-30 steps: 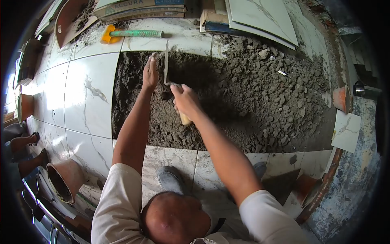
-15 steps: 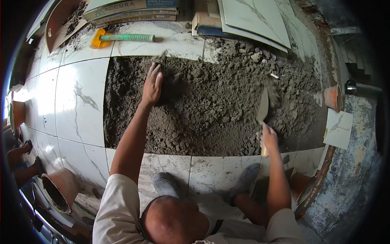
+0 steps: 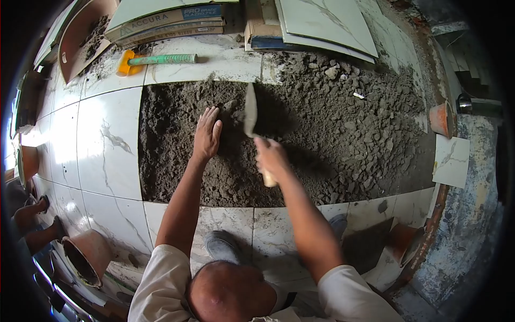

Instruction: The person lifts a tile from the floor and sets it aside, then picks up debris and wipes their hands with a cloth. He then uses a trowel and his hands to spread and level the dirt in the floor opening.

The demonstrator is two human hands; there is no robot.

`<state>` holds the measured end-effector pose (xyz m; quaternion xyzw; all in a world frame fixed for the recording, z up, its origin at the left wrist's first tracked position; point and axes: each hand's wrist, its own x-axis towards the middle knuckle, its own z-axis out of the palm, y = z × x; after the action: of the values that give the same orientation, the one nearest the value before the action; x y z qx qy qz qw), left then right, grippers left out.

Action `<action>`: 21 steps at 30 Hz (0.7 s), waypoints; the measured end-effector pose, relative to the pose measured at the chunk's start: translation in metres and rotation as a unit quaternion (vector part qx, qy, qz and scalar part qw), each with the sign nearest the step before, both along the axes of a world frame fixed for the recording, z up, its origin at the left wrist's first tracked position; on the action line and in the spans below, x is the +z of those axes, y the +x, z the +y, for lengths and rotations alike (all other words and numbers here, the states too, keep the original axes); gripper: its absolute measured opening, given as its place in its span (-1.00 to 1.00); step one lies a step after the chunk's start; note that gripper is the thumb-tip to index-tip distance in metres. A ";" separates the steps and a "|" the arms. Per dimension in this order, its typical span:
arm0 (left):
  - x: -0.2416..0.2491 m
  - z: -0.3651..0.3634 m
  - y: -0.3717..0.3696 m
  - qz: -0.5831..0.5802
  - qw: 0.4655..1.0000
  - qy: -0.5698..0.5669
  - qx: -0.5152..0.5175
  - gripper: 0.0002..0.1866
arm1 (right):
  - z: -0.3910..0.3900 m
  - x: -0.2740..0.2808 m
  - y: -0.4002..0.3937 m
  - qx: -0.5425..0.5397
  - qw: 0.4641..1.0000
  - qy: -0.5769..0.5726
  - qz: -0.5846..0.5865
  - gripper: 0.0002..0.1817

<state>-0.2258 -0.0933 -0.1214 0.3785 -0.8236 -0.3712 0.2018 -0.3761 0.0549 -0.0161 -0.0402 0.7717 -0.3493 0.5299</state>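
Note:
My right hand (image 3: 271, 159) is wrapped round the wooden handle of a pointed trowel (image 3: 250, 110). The blade points away from me, over the middle-left of a bed of grey, crumbly mortar (image 3: 311, 145). My left hand (image 3: 207, 134) lies on the mortar to the left of the blade, its fingers stretched out and nothing in it. Around the hands the mortar is lumpy. Looser clumps and stones are heaped at the right, along with a small white scrap (image 3: 359, 95). White marbled floor tiles (image 3: 110, 139) border the bed.
Beyond the bed lie a mallet (image 3: 161, 59) with a yellow head and green handle, tile boxes (image 3: 171, 24) and leaning tiles (image 3: 327, 27). Orange buckets (image 3: 88, 255) stand at lower left and at right (image 3: 441, 120). Another person's legs (image 3: 40, 225) show at far left.
My right hand has swung the trowel left from the loose clumps, close to my left hand. My left hand has drawn slightly nearer to me and stays flat.

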 end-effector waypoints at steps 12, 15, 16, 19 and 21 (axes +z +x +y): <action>0.009 0.031 0.038 0.061 0.996 0.000 0.071 -0.50 | 0.168 0.037 -0.079 -0.133 0.974 0.091 0.161 -0.61; 0.012 0.058 0.034 0.104 0.988 -0.015 0.116 -0.50 | 0.103 0.038 0.026 0.023 0.991 0.063 0.119 -0.63; 0.011 0.060 0.035 0.102 0.988 -0.015 0.116 -0.50 | 0.100 0.001 0.054 0.129 0.979 0.012 0.155 -0.57; 0.010 0.068 0.041 0.141 0.980 0.004 0.143 -0.48 | 0.075 -0.023 0.082 0.225 0.943 0.022 0.245 -0.50; 0.010 0.062 0.051 0.124 0.981 0.000 0.150 -0.48 | 0.078 -0.012 0.057 0.243 0.941 0.079 0.221 -0.48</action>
<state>-0.1749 -0.0312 -0.1117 0.4482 -0.7263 -0.3807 0.3560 -0.3187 0.1331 -0.0277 -0.2613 0.8613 -0.1302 0.4159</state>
